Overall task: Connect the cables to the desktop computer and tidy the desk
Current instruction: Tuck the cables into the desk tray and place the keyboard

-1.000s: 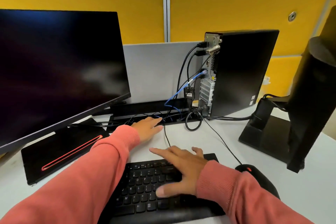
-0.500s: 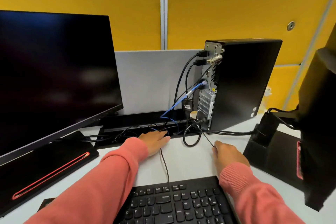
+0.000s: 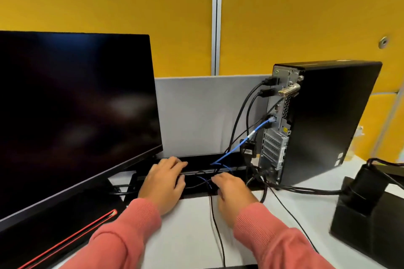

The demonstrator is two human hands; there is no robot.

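Observation:
The black desktop computer (image 3: 323, 116) stands upright at the back right with its port side facing left. Two black cables (image 3: 265, 87) and a blue cable (image 3: 251, 137) are plugged into it and drop into the black cable tray (image 3: 231, 160) along the desk's back edge. My left hand (image 3: 162, 183) reaches into the tray, its fingers lying over the tray's flap. My right hand (image 3: 231, 192) is just right of it, fingers bent down among the crossing cables; their grip is hidden. A thin black cable (image 3: 216, 225) runs between my wrists toward me.
A large dark monitor (image 3: 76, 116) fills the left, its flat black base (image 3: 54, 231) with a red stripe below it. A second monitor's black stand (image 3: 367, 214) sits at the right. A grey panel (image 3: 196, 116) and yellow partition stand behind the desk.
Both hands moved forward to the cable tray: the right came off the keyboard and across the desk, the left went further into the tray. My view moved up and the keyboard dropped out of sight.

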